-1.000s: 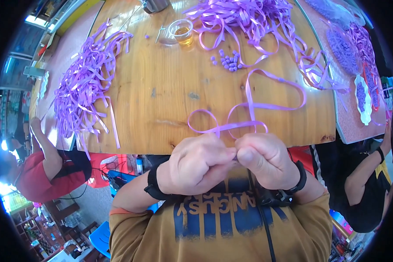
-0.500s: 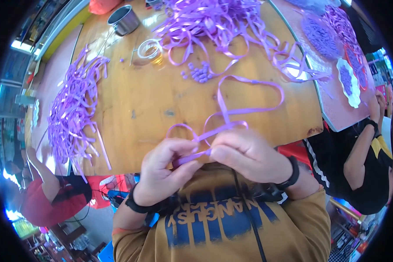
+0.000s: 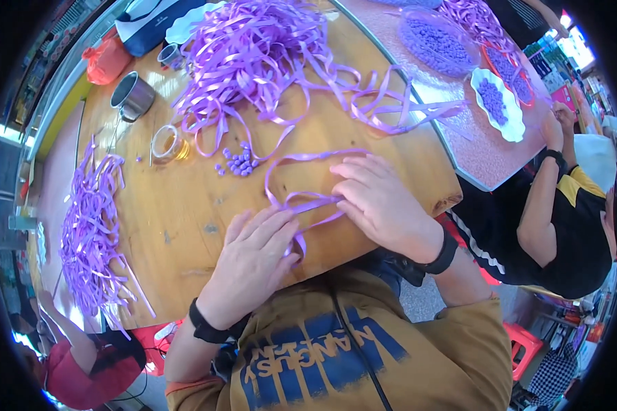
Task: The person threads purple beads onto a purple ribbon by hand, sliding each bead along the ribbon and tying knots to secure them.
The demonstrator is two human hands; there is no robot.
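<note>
A long purple ribbon (image 3: 307, 156) lies in loose loops on the wooden table before me. Palm down, my left hand (image 3: 250, 264) has its fingers stretched over one part of the ribbon, and a short loop shows beside its thumb. My right hand (image 3: 391, 202) is opposite, fingers spread and touching the ribbon where it runs across from the left hand. Its fingertips partly cover the ribbon there. Small purple beads (image 3: 240, 161) sit in a cluster beyond my hands. Behind them is a big heap of purple ribbons (image 3: 253, 55).
More ribbons (image 3: 92, 233) hang over the table's left side. A metal mug (image 3: 133, 96) and a plastic cup of amber liquid (image 3: 168, 145) stand far left. On the right-hand pink table are a white bead dish (image 3: 497, 106) and a bead tray (image 3: 439, 42). People sit at both sides.
My hands have moved farther onto the table and apart, their pinching fingers now stretched out. The ribbon loops have shifted with them. The view has turned, moving the tabletop things leftward.
</note>
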